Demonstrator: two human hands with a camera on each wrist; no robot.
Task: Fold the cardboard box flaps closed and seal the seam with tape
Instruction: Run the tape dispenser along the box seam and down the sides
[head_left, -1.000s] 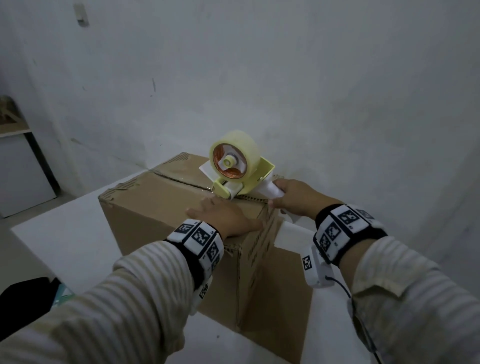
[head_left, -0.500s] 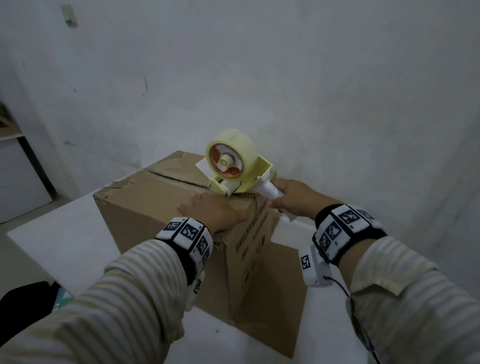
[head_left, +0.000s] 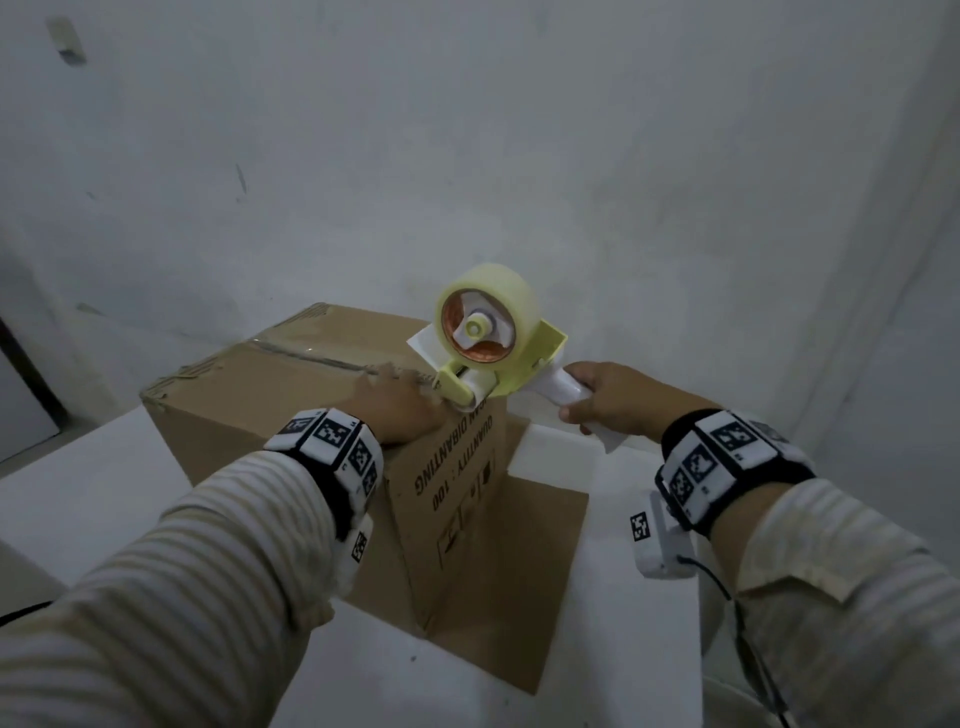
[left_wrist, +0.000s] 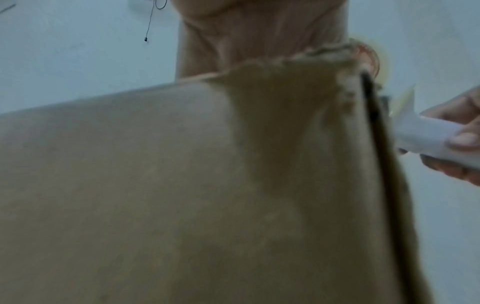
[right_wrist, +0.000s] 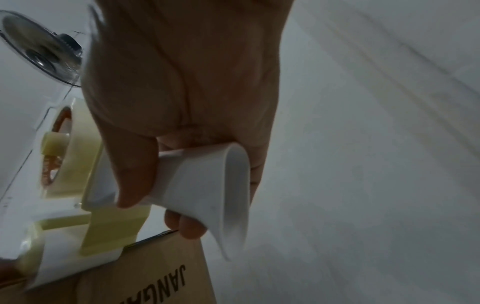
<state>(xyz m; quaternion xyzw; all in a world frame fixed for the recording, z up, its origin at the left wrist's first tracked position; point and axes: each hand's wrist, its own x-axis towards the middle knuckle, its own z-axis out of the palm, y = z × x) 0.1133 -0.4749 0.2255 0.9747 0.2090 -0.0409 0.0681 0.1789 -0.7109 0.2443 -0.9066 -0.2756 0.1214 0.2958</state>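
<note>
1. In the head view, the left hand (head_left: 397, 410) is lying flat, fingers straight, on the cardboard box (head_left: 291, 395) top near its right edge.
2. In the right wrist view, the right hand (right_wrist: 182, 86) is curling around the tape dispenser (right_wrist: 85, 205) handle; its roller is sitting at the box's top edge.
3. The box is standing on the white table (head_left: 78, 493).

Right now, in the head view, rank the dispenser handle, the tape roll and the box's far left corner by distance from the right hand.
1. Dispenser handle, held in the right hand.
2. Tape roll, up and left.
3. Box's far left corner, across the cardboard box.
</note>
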